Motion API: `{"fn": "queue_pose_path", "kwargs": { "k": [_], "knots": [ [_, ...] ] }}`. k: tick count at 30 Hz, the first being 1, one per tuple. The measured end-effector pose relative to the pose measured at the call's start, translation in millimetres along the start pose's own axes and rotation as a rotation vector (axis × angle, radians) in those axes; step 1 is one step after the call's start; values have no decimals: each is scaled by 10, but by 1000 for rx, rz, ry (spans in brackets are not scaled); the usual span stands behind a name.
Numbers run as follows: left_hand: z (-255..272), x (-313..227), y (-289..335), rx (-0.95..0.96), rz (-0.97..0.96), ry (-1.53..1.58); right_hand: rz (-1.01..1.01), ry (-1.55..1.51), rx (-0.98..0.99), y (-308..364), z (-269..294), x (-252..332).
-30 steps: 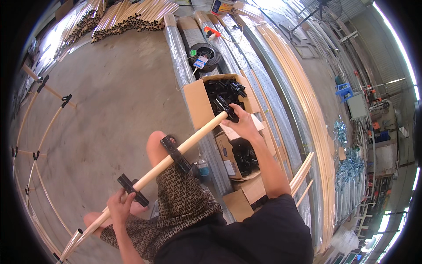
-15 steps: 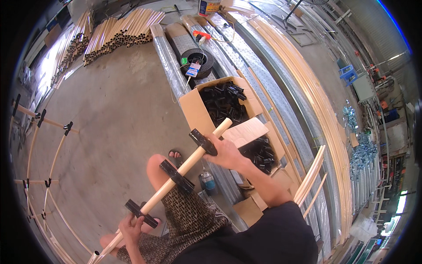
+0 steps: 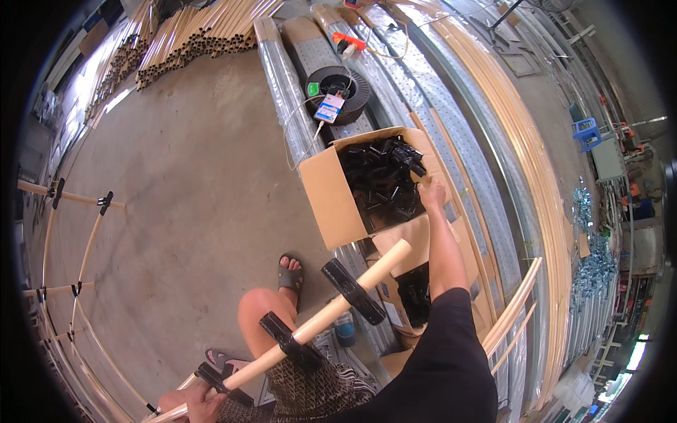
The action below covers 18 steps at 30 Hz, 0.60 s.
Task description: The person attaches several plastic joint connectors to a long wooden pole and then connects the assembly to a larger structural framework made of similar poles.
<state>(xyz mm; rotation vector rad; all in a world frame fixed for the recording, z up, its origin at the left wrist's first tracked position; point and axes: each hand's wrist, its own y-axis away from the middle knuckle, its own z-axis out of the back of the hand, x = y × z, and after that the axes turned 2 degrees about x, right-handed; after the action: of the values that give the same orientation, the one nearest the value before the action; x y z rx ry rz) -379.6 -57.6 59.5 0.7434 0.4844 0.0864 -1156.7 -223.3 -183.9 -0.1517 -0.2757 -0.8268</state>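
My left hand [image 3: 204,405] is closed around the lower end of a long beige pipe [image 3: 316,323] that slants across my lap. Three black pipe joints sit along this pipe: one [image 3: 221,378] beside my left hand, one [image 3: 290,341] over my knee, and one [image 3: 353,290] near the far end. My right hand [image 3: 433,195] reaches to the right side of an open cardboard box [image 3: 326,204] full of loose black joints [image 3: 381,176]. Its fingers are curled against the joints at the box's right edge; whether one is gripped is hidden.
A second box with black joints [image 3: 416,296] stands nearer me. Beyond are a black coil [image 3: 354,99] and a red power strip [image 3: 348,41] on wrapped metal lengths. A pipe frame [image 3: 81,203] stands left; stacked pipes [image 3: 204,42] lie at far left.
My right hand has let go of the pipe's upper end and moved to the far box of joints. The pipe's upper end has dropped nearer me. My left hand still holds the pipe.
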Motion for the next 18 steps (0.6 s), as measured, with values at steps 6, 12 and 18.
{"fn": "queue_pose_path", "kwargs": {
  "k": [6, 12, 18],
  "knots": [
    [63, 52, 48, -205, -75, 94, 164, 282, 15, -336, -353, 357],
    [76, -87, 63, -160, 25, 207, -6, 453, 226, -234, -513, 405],
    [76, -156, 162, -198, -33, 288, 25, -97, 112, -34, -159, 221]
  ]
}}
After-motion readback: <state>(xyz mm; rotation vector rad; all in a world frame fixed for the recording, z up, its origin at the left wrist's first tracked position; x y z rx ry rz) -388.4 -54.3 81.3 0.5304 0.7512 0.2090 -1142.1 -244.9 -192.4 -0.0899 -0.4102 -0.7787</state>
